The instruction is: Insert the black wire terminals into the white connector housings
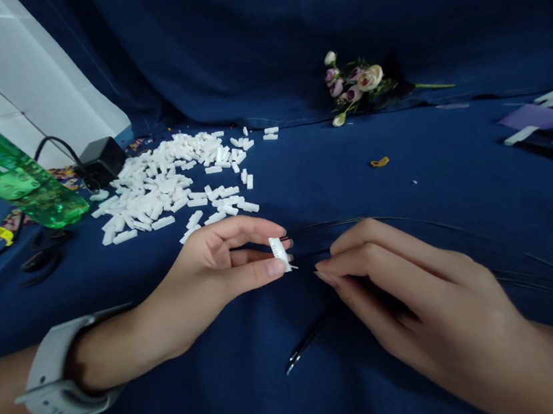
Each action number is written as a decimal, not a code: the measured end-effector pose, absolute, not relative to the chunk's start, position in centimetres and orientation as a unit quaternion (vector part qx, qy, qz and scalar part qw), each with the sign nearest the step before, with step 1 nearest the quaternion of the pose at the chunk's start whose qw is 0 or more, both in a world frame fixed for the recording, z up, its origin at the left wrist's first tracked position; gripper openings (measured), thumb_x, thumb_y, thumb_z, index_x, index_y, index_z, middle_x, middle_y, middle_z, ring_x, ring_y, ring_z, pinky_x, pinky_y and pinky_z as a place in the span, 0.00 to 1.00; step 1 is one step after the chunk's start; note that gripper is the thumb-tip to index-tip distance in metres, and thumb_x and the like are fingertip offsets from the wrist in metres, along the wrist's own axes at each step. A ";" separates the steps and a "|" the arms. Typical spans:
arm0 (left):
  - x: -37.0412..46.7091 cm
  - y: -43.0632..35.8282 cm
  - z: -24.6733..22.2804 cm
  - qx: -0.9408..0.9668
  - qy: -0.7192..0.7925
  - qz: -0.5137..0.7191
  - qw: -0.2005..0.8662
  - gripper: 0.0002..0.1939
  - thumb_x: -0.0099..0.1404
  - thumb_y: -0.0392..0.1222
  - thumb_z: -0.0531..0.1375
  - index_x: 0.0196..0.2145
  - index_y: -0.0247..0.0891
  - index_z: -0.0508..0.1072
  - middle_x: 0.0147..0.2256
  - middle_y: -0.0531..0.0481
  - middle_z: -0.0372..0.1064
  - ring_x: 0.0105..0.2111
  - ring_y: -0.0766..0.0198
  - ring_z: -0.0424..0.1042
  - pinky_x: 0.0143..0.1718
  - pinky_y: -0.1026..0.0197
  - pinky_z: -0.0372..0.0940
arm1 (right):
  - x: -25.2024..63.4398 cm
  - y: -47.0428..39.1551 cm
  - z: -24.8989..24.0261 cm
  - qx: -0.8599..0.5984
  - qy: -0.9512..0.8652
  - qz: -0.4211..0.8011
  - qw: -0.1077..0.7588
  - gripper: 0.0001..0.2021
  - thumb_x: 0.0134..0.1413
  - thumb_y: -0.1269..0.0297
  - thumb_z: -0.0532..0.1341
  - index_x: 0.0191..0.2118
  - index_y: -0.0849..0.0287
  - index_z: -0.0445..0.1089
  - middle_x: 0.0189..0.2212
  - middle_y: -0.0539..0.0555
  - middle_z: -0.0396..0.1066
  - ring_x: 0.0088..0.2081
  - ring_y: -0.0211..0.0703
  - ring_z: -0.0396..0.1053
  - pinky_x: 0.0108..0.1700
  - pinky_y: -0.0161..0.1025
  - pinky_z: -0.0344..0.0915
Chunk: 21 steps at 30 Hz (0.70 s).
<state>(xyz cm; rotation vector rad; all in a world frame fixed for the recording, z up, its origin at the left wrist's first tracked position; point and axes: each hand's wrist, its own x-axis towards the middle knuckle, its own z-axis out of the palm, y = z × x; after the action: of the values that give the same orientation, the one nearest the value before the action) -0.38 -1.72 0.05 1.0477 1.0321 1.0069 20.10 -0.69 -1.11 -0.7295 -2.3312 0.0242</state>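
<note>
A small white plastic connector housing (279,254) with a row of slots is pinched between the thumb and fingers of my left hand (222,257). Thin dark wire ends show at the housing's right side. Just right of it, the thumb and index fingertip of my right hand (407,285) are pressed together on what looks like a thin black wire; its tip is hard to make out. More black wires (542,278) trail off to the right behind that hand. Below the hands lie black wire ends with metal terminals (291,361).
A pile of white connector housings (158,188) lies at back left, beside a green bottle (4,166) and a black box-shaped adapter (102,161). Artificial flowers (359,82) rest at the back. A yellow scrap (379,163) and a purple item (548,116) lie to the right.
</note>
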 end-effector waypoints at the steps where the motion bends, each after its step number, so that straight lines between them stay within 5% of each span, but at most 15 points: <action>1: -0.4 -1.7 0.0 0.458 0.449 0.438 0.630 0.10 0.55 0.34 0.68 0.35 0.43 0.77 0.36 0.58 0.76 0.36 0.74 0.75 0.40 0.77 0.68 | 20.1 -0.7 -1.1 -0.285 -0.896 0.011 0.341 0.03 0.60 0.74 0.56 0.36 0.62 0.66 0.33 0.50 0.65 0.32 0.30 0.65 0.31 0.29 0.63; 21: -0.4 -1.9 -0.1 0.492 0.414 0.415 0.644 0.10 0.55 0.32 0.68 0.34 0.44 0.79 0.31 0.59 0.76 0.32 0.75 0.75 0.35 0.80 0.69 | 20.6 -1.0 -1.5 -0.259 -0.911 -0.037 0.320 0.05 0.60 0.76 0.55 0.37 0.61 0.65 0.34 0.46 0.67 0.32 0.26 0.65 0.35 0.29 0.60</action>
<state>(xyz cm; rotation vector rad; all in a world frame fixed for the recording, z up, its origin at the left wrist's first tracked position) -0.37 -1.91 -0.10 1.1197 0.9419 0.9438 20.62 -1.03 -1.47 -0.6811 -2.3941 -0.0968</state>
